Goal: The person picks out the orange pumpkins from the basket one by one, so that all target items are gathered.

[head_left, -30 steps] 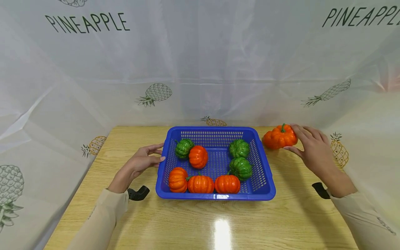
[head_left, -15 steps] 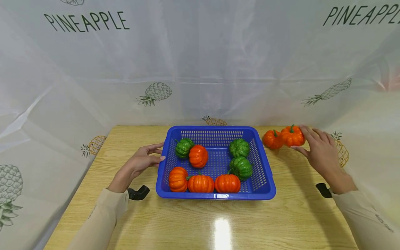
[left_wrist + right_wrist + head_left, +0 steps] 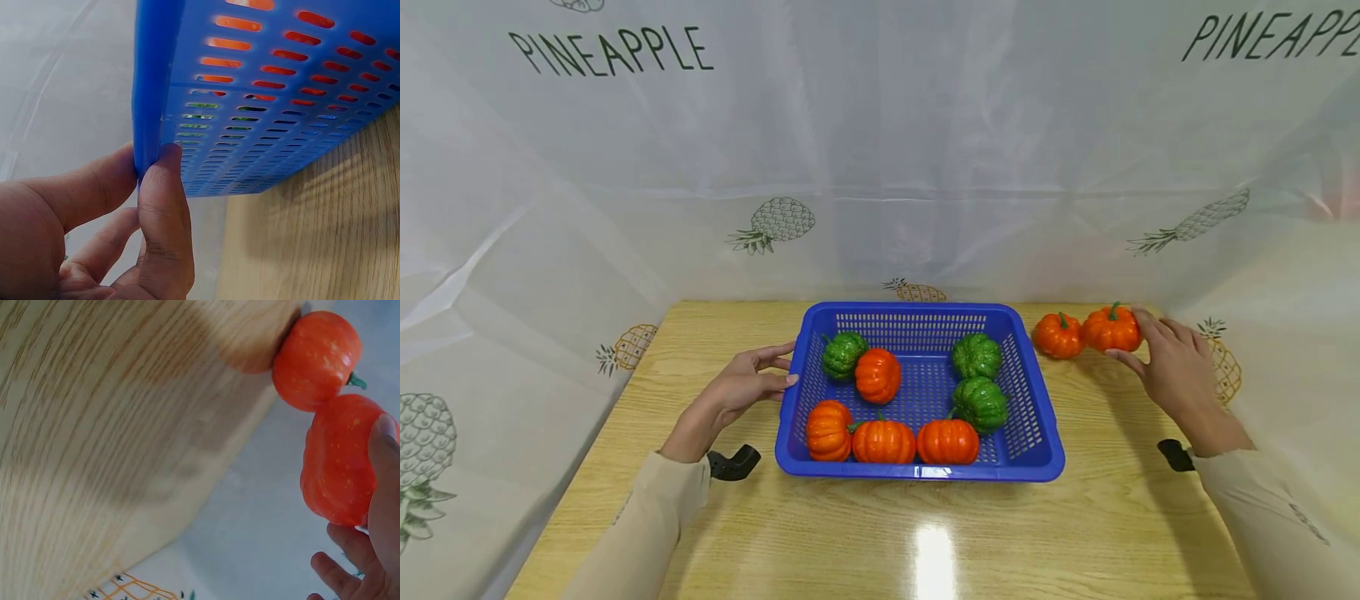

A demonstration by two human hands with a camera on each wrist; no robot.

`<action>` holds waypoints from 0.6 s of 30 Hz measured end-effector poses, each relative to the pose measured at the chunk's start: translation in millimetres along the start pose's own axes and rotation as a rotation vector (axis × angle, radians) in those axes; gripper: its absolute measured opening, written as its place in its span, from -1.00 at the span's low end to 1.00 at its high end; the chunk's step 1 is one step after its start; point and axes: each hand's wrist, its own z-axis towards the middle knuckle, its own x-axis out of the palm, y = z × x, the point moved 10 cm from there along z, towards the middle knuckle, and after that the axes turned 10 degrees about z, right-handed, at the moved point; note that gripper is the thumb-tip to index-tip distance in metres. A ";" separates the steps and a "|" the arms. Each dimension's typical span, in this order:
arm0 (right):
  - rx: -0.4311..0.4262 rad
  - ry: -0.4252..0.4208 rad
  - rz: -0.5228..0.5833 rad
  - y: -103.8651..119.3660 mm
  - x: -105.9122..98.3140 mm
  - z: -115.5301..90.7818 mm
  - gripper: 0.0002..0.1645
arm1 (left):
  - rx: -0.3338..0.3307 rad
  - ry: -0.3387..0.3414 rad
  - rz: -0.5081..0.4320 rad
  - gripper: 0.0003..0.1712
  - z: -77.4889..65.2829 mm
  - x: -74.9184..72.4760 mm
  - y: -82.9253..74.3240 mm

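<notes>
My left hand [image 3: 747, 385] pinches the left rim of a blue plastic basket [image 3: 917, 472] between thumb and fingers; the left wrist view shows this grip on the rim [image 3: 150, 94] up close. At the table's back right, my right hand [image 3: 1176, 367] holds a small orange pumpkin [image 3: 1111, 330] with a green stem, thumb on the near side. Another orange pumpkin [image 3: 1058, 336] sits just left of it, right of the basket. In the right wrist view the held pumpkin [image 3: 340, 462] appears against the second pumpkin [image 3: 317, 359]; whether it rests on the table I cannot tell.
Inside the basket lie several orange pumpkins [image 3: 883, 442] and three green ones, one green [image 3: 844, 356] at the left and two green [image 3: 979, 404] at the right. The wooden table [image 3: 820, 542] ends at a white pineapple-print sheet [image 3: 880, 167] behind and at both sides.
My right hand has moved right with its pumpkin, which earlier partly covered the second pumpkin; that one now shows fully. The left hand and basket have stayed put.
</notes>
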 end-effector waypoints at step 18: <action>0.171 0.094 0.032 -32.9 27.0 4.5 -0.03 | 0.006 0.010 0.006 -0.19 0.1 1.7 -0.5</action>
